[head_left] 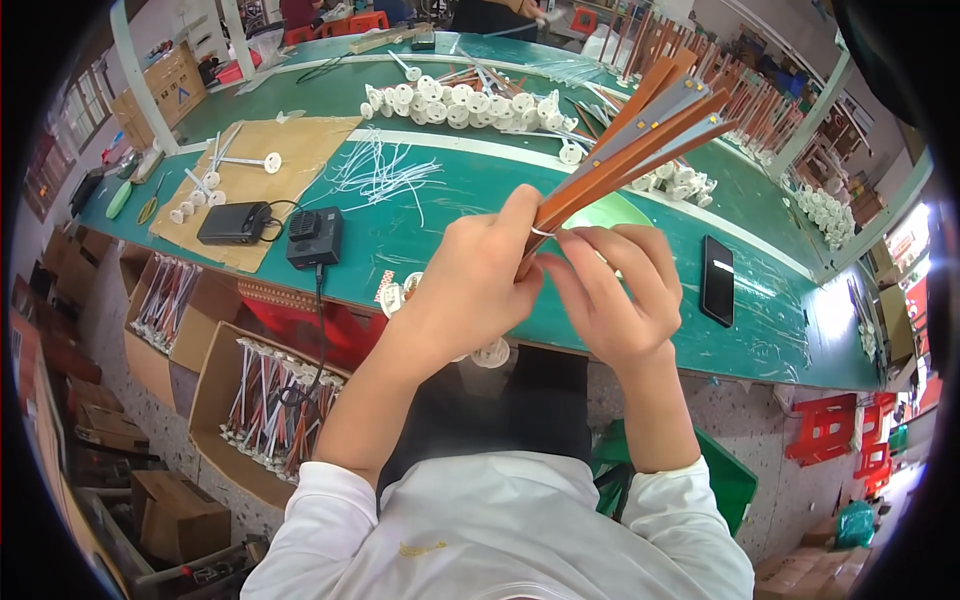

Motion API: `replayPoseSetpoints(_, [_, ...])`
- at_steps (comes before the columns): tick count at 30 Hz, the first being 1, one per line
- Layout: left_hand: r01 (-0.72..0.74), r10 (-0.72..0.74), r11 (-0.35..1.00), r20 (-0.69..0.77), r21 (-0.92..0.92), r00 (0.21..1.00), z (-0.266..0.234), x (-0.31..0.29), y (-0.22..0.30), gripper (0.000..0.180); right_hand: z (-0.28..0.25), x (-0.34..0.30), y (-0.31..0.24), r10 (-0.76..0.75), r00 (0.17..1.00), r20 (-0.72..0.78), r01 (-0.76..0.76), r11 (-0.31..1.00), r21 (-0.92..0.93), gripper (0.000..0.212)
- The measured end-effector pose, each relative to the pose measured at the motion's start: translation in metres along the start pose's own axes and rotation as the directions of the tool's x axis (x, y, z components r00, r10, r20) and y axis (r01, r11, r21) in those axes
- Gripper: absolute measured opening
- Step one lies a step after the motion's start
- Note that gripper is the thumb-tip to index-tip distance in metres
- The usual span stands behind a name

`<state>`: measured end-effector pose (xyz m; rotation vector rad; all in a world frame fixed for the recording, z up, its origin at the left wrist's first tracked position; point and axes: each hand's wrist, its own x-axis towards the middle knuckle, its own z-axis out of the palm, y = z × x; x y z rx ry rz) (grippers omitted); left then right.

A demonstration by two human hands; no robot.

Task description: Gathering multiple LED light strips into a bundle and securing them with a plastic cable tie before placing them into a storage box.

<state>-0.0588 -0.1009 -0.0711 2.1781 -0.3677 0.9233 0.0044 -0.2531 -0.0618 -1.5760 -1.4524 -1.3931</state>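
My left hand (475,265) is closed around a bundle of brown and grey strips (635,140) dotted with small yellow squares. The bundle slants up to the right, its far ends fanning apart. A thin white tie (543,234) crosses it just beyond my left fist, and my right hand (625,290) pinches at the tie with thumb and fingertips. White round end pieces (490,353) show below my left hand, apparently at the bundle's lower end; my hand and wrist hide the part between. Loose white ties (380,175) lie spread on the green table (450,215).
A black phone (717,280) lies at right. Left are a black boxy device (315,238), a black power pack (233,223) and a cardboard sheet (290,150). White-capped strips (460,105) are heaped behind. Cardboard boxes (205,400) and a green crate (725,470) stand below the table edge.
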Motion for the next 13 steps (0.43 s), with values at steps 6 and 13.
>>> replayPoseSetpoints(6, [0.017, -0.017, 1.000, 0.007, -0.020, 1.000, 0.003, 0.000, 0.000, 0.033, -0.004, 0.010, -0.001, 0.061, 0.994, 0.087, -0.062, 0.998, 0.002, 0.021])
replayPoseSetpoints(13, [-0.048, 0.047, 0.995, 0.018, 0.092, 0.999, -0.002, -0.002, -0.005, 0.033, -0.006, -0.001, 0.002, 0.545, 0.285, 0.789, -0.878, -0.183, 0.443, 0.012])
